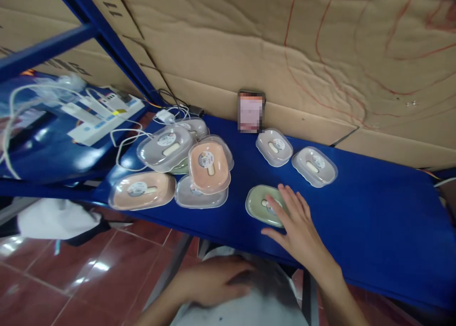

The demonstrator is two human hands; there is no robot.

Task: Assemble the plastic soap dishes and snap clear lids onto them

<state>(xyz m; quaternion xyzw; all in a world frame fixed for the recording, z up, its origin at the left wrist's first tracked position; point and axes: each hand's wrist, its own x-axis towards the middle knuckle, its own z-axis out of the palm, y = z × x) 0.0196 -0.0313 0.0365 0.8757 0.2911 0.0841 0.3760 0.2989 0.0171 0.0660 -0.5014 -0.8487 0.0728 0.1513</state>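
Right hand flat, fingers spread, on oval green plastic-wrapped dish; left hand empty, loosely open.

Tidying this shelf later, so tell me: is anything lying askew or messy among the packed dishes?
Yes. At the left, the packed dishes are heaped unevenly, tilted on one another, with white cables tangled beside them. The three at the right lie flat and apart; the right hand rests on the green one.
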